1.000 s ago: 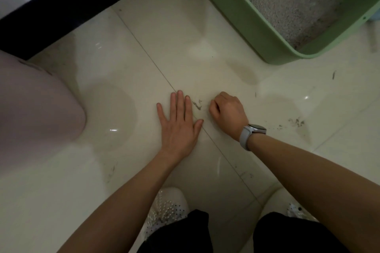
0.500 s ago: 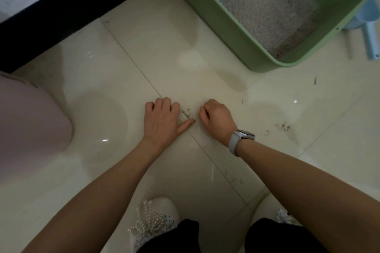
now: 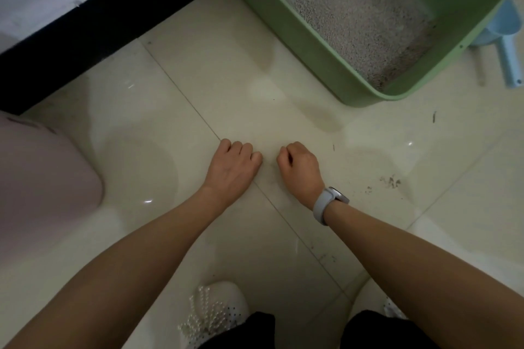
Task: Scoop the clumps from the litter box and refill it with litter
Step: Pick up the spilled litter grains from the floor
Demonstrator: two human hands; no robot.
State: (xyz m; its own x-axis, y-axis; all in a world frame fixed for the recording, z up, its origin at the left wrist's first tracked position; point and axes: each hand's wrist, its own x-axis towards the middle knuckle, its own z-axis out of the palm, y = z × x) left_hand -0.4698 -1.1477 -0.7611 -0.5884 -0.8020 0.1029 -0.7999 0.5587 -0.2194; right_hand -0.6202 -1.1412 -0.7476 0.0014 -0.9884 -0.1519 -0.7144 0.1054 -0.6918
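A green litter box (image 3: 286,25) stands on the tiled floor at the upper right, with grey litter (image 3: 340,3) inside. A light blue scoop (image 3: 509,48) lies on the floor behind the box's right corner. My left hand (image 3: 231,170) rests knuckles-up on the tile, fingers curled under where loose litter bits lay a moment ago. My right hand (image 3: 300,170), with a grey watch on the wrist, is a fist on the floor just right of it. What either fist holds is hidden. Both hands are well short of the box.
A pale pink bin (image 3: 42,178) stands at the left edge. A black baseboard (image 3: 99,17) runs along the wall at the top left. Dark litter specks (image 3: 390,181) lie on the tile right of my right wrist. My white beaded shoe (image 3: 215,312) is at the bottom.
My left hand went from flat on the floor to curled into a fist over the litter bits between my hands; those bits no longer show. The right fist stayed put.
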